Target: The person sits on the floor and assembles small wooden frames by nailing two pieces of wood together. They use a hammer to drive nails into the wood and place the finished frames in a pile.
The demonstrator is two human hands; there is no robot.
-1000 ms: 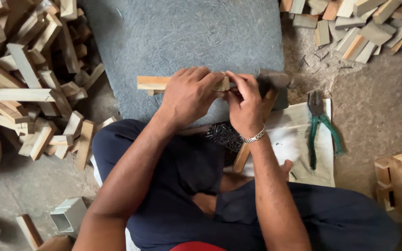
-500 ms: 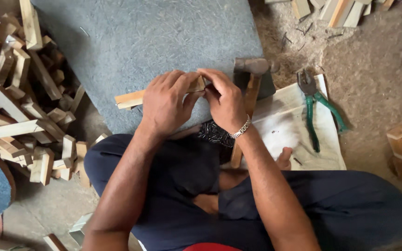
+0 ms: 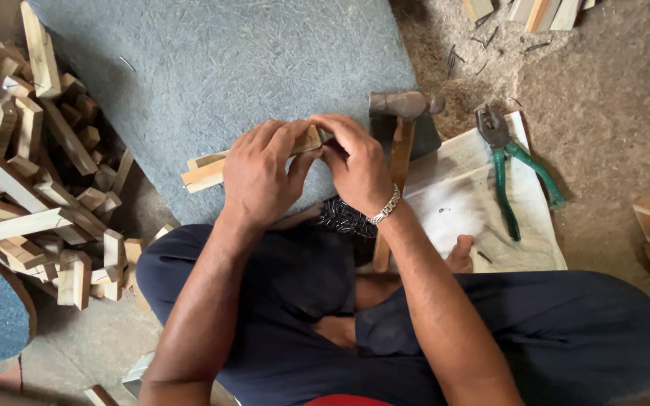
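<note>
— Where's the wood strip (image 3: 208,171)?
— Near the grey slab's (image 3: 212,68) front edge, left hand (image 3: 261,180) and right hand (image 3: 359,165) fingers closed round it.
— Risk?
— It may slip; hammer (image 3: 400,128) lies just beside.

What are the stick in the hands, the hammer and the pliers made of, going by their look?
The stick held by the left hand and right hand looks like pale, unfinished wood with visible grain. The hammer seems to have a dull, worn metal head on a brown wooden handle. The pliers show dark metal jaws and green grips, probably plastic or rubber.
</note>
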